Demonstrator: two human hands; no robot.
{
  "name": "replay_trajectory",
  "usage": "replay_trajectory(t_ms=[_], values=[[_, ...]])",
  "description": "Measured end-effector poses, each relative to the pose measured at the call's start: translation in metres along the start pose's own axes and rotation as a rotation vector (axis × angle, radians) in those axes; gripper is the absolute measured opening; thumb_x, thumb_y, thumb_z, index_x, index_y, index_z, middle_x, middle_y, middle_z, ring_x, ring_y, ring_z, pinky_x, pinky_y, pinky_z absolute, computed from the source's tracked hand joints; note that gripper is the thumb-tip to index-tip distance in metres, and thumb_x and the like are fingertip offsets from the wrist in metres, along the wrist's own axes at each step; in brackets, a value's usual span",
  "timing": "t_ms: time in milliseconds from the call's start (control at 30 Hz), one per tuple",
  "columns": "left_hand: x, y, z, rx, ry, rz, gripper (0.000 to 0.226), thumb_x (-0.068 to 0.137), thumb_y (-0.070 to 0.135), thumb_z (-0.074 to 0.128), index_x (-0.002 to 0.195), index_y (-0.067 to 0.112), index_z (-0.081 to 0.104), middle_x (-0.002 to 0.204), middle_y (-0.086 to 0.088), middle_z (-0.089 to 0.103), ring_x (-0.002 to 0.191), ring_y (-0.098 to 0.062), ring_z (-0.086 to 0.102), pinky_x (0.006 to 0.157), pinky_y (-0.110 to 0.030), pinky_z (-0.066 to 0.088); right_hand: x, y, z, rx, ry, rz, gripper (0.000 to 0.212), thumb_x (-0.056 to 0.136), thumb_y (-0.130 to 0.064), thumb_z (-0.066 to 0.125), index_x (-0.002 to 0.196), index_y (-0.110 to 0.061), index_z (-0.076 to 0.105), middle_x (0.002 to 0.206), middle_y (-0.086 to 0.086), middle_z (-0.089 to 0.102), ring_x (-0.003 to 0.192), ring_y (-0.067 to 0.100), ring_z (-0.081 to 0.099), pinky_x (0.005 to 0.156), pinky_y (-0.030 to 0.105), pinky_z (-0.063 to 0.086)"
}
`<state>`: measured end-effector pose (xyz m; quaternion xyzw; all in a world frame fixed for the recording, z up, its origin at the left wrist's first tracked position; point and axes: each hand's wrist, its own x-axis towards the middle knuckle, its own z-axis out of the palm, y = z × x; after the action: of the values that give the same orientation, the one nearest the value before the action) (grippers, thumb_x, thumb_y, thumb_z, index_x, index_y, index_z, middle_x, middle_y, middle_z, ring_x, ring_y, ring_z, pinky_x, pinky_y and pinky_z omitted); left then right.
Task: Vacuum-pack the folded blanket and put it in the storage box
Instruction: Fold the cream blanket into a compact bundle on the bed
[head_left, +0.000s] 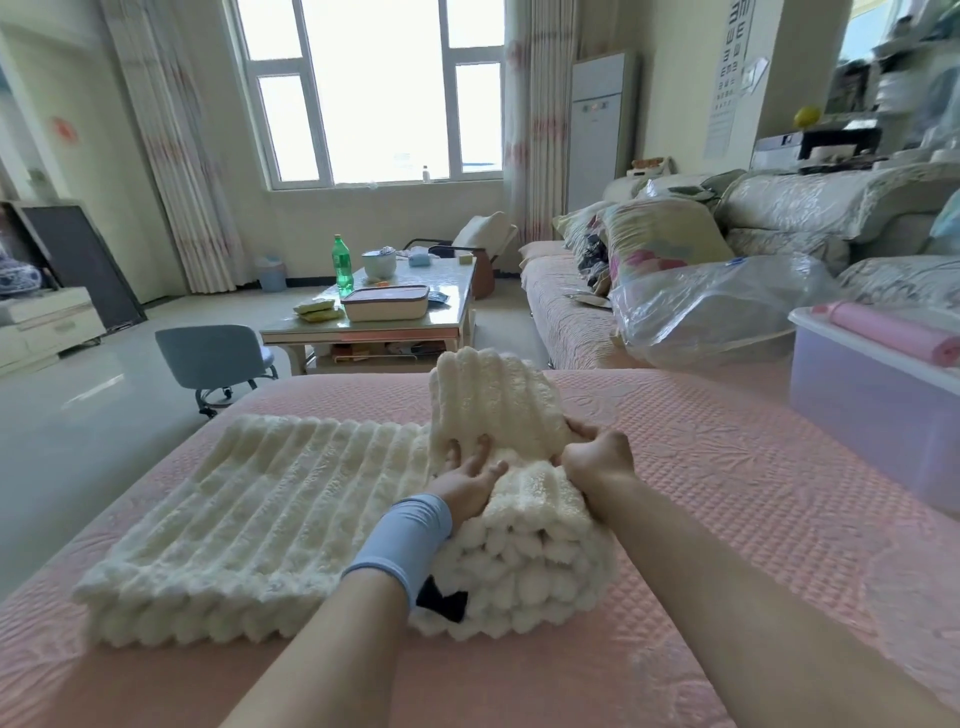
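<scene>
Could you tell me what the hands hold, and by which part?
The cream blanket: the right hand grips the middle of its rolled part; the left hand presses fingers against the same spot.

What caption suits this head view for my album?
Left hand pressing, right hand gripping a cream ribbed fleece blanket on a pink quilted cover, near a translucent storage box.

Bright daylight enters through the window (374, 88), panes blown out white. Glare on the floor (93, 384). Shadows soft and faint. Wide-angle bending at the edges; right-side shelves (904, 67) blurred; centre reasonably sharp.
</scene>
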<state>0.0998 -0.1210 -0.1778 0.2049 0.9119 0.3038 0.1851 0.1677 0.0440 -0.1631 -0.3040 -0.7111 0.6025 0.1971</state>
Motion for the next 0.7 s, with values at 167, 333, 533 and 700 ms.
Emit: replay_trajectory(t_ms=[167, 333, 533, 700], values=[[-0.001, 0.052, 0.048, 0.062, -0.071, 0.058, 0.064, 0.093, 0.066, 0.030, 0.145, 0.056, -0.007, 0.160, 0.000, -0.022, 0.148, -0.034, -0.009, 0.120, -0.051, 0.007, -0.006, -0.011, -0.080, -0.422, 0.115, -0.211, 0.054, 0.076, -0.012, 0.064, 0.127, -0.032, 0.067, 0.117, -0.002, 0.073, 0.110, 0.021, 0.066, 0.098, 0.032, 0.052], [-0.001, 0.058, 0.055, 0.288, -0.120, -0.028, 0.074, 0.085, 0.079, 0.022, 0.146, 0.053, -0.012, 0.158, 0.000, -0.026, 0.147, -0.039, -0.008, 0.118, -0.057, 0.005, -0.005, 0.016, -0.088, -1.030, -0.231, -0.218, 0.063, 0.097, -0.056, 0.038, 0.156, -0.041, 0.021, 0.167, 0.005, 0.009, 0.153, 0.025, 0.010, 0.121, 0.053, 0.012], [0.005, 0.071, 0.023, 0.589, -0.029, -0.021, 0.063, 0.091, 0.059, 0.036, 0.149, 0.039, 0.028, 0.160, -0.003, 0.020, 0.146, -0.029, 0.020, 0.116, -0.046, 0.022, 0.002, 0.026, -0.070, -1.187, -0.447, -0.308, 0.072, 0.095, -0.066, 0.029, 0.158, -0.040, 0.006, 0.168, 0.002, -0.008, 0.154, 0.019, -0.007, 0.124, 0.044, -0.001], [0.038, 0.098, 0.016, 0.564, 0.322, 0.253, 0.048, 0.093, 0.035, 0.037, 0.141, 0.030, 0.043, 0.154, 0.003, 0.033, 0.141, -0.024, 0.028, 0.114, -0.045, 0.027, 0.011, 0.017, -0.064, -1.166, -0.489, -0.293, 0.072, 0.090, -0.065, 0.037, 0.156, -0.042, 0.020, 0.168, 0.001, 0.002, 0.154, 0.021, 0.000, 0.124, 0.046, 0.006]])
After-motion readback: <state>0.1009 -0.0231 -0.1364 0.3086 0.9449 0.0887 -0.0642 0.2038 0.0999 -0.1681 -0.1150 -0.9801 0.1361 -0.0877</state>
